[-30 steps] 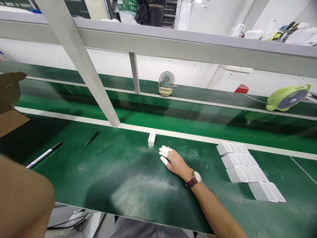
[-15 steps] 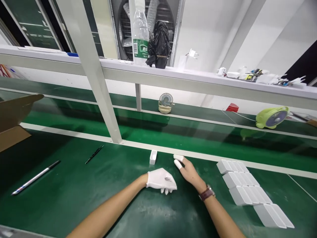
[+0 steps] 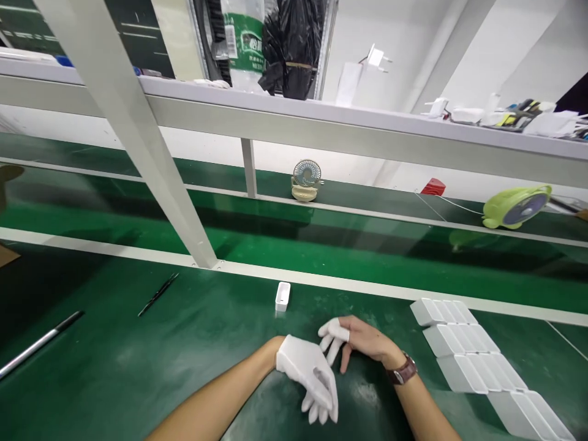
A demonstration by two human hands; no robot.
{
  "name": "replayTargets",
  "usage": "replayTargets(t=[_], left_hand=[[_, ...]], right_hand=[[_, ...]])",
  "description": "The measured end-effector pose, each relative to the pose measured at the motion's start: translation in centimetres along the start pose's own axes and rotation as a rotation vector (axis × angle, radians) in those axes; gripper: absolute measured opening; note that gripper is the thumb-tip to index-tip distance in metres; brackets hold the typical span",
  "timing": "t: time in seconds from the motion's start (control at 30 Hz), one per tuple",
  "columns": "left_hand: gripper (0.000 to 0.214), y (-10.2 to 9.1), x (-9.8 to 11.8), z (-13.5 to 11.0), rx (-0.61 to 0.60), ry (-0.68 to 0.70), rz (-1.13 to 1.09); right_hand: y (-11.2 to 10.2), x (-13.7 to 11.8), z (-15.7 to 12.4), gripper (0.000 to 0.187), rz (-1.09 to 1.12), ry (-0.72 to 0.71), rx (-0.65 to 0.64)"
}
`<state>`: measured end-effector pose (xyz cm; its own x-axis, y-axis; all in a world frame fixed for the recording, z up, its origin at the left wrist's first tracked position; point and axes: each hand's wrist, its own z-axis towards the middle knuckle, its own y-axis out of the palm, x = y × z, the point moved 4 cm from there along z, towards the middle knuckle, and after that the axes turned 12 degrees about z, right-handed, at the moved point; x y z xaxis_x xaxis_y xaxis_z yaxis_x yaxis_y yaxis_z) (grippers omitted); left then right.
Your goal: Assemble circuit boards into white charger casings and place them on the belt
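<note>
My left hand (image 3: 309, 378) wears a white glove and hangs over the green table with its fingers bent downward and apart. Nothing shows in it. Close beside it is my right hand (image 3: 356, 340), bare apart from white covers on some fingertips; its fingers are loosely bent and spread, with nothing visible between them. A brown-strapped watch (image 3: 403, 369) is on the right wrist. Beyond both hands, a small white open box (image 3: 283, 296) stands alone on the table, touched by neither.
Rows of white boxes (image 3: 473, 340) stand to the right. At the left lie black tweezers (image 3: 158, 294) and a pen (image 3: 41, 344). A slanted post (image 3: 151, 153) carries a shelf (image 3: 285, 116) above. Behind are a small fan (image 3: 306, 179) and a green fan (image 3: 517, 207).
Both hands have come lower in view and nearer to me. My right hand has turned, its fingers now pointing left and down. The camera view has shifted, and the small box stays on the table.
</note>
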<state>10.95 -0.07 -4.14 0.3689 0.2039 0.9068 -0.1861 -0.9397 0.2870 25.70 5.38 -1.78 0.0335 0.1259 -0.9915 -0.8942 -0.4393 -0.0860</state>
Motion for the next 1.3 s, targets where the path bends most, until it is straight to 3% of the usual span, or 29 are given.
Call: replayTargets(t=[0.07,0.2,0.27,0.33,0.53,0.6,0.77,0.97,1.1,1.3], left_hand=[[0.038,-0.3,-0.5,0.5,-0.026,0.009,-0.042],[0.037,-0.7,-1.4,1.0,-0.028,0.033,-0.093],[0.035,-0.6,-1.5,0.9,-0.037,0.032,-0.098],[0.034,-0.6,-1.4,0.7,-0.038,0.017,-0.100],[0.036,-0.3,-0.3,-0.2,0.007,-0.049,-0.054],[0.036,-0.2,0.1,-0.5,0.040,-0.069,-0.048],[0.036,-0.1,0.4,-0.8,0.099,-0.081,-0.060],[0.038,-0.4,-0.3,-0.6,0.115,-0.007,-0.058],[0.043,-0.5,0.0,-0.8,0.224,0.078,-0.092],[0.050,-0.4,0.4,-1.2,0.350,0.117,-0.089]], right_hand=[[-0.7,0.4,0.4,0.035,-0.032,-0.036,0.102],[-2.6,1.9,1.5,0.040,-0.108,-0.139,0.424],[-2.9,2.4,1.6,0.038,-0.137,-0.162,0.491],[-2.5,2.5,1.4,0.035,-0.149,-0.165,0.470],[-0.1,2.0,1.0,0.032,-0.091,-0.084,0.248],[-0.3,1.9,1.0,0.032,-0.102,-0.085,0.252],[-1.8,1.6,0.6,0.038,-0.178,-0.161,0.394],[-1.0,1.2,0.6,0.033,-0.349,-0.244,0.313],[0.2,0.6,0.3,0.040,-0.504,-0.357,0.294],[3.3,0.0,-0.2,0.041,-0.654,-0.463,0.104]])
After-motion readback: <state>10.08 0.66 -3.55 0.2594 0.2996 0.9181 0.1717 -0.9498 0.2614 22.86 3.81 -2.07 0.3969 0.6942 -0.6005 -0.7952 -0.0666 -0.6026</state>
